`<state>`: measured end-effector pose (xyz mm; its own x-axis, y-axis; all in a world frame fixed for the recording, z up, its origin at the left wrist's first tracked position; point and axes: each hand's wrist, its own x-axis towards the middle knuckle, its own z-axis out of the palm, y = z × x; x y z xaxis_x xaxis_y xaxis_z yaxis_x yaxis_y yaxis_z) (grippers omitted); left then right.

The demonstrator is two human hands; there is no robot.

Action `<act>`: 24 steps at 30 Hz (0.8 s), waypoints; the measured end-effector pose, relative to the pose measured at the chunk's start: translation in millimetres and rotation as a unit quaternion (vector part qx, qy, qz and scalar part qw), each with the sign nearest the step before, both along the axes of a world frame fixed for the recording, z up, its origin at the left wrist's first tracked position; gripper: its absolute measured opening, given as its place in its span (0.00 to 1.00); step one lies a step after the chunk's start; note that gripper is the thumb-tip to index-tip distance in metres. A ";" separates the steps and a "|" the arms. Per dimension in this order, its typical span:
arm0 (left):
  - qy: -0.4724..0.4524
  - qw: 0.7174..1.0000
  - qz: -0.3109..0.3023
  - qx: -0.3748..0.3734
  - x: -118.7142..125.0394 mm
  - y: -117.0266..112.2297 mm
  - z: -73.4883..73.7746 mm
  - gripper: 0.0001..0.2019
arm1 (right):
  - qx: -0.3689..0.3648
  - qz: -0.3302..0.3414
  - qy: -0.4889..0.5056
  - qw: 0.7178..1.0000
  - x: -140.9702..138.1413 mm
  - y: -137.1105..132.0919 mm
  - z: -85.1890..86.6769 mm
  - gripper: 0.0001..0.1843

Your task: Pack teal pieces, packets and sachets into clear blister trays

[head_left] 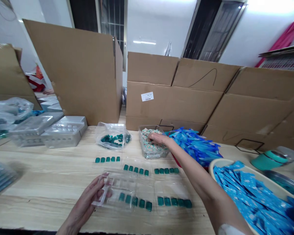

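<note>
My left hand (84, 202) grips the edge of a clear plastic blister tray (119, 189) low on the table, with its fingers curled around the tray. Several small teal pieces lie in rows (136, 170) on the table, and another row (134, 201) sits just right of my left hand. My right hand (158, 138) reaches across into a clear plastic tub (145, 148) of small pale-and-green packets, its fingertips among them. Just beyond that hand lies a heap of blue sachets (196, 147).
A wide cream bowl (222, 164) of blue sachets fills the lower right. A clear bag of teal pieces (112, 137) and stacked grey plastic trays (65, 132) stand at the back of the wood-grain table. Cardboard boxes (173, 98) rise behind, with a co-worker's hand (48, 91) beyond.
</note>
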<state>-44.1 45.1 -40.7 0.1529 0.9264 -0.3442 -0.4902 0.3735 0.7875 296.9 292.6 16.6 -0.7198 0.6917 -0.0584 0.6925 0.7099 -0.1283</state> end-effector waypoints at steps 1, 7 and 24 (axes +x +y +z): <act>-0.002 1.000 0.000 -0.001 -0.2 -0.3 -0.2 0.21 | 0.003 -0.002 0.007 1.000 1.4 -3.6 0.3 0.08; -0.001 1.000 0.007 0.001 -0.1 -0.2 0.0 0.22 | -0.016 -0.035 0.090 0.995 10.8 -13.1 -0.1 0.06; 0.007 1.000 0.001 0.005 0.5 2.7 -1.6 0.23 | -0.080 -0.158 0.285 0.942 26.9 -20.2 -2.5 0.10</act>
<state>-43.6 47.9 -42.3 0.1453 0.9300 -0.3376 -0.4800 0.3646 0.7979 323.8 272.4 14.1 -0.4256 0.8917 0.1540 0.6526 0.4203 -0.6304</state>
